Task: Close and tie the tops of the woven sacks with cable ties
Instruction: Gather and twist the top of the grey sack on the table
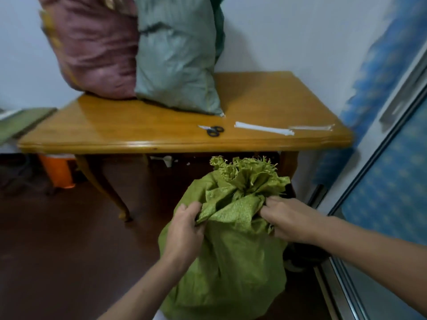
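Green sack [231,262]: soft, crinkly weave, bulky. Your left hand [184,229] and right hand [286,220] each grip folds; gather below the frayed top [240,169].

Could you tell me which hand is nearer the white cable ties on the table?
Right: the right hand grips the green sack below the cable ties; the left hand grips it farther left.

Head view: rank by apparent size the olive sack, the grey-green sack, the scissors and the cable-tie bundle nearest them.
1-2. olive sack and grey-green sack: about alike; the olive one is nearer the camera, so unranked.
3. cable-tie bundle
4. scissors
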